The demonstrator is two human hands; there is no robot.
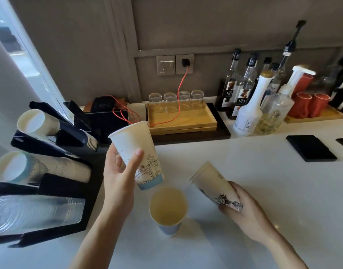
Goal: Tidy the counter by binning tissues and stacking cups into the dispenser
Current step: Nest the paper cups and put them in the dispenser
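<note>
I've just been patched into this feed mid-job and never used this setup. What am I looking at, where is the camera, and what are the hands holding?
There is no machine: a person wears one wide camera on the head, looking down at their own hands. The left hand grips a tall paper cup, tilted, above the white counter. The right hand grips a second cup lying on its side. A third cup stands upright between them. At left is the black cup dispenser, with stacks of cups lying in its slots. Behind stand glasses on a wooden tray and syrup bottles.
</note>
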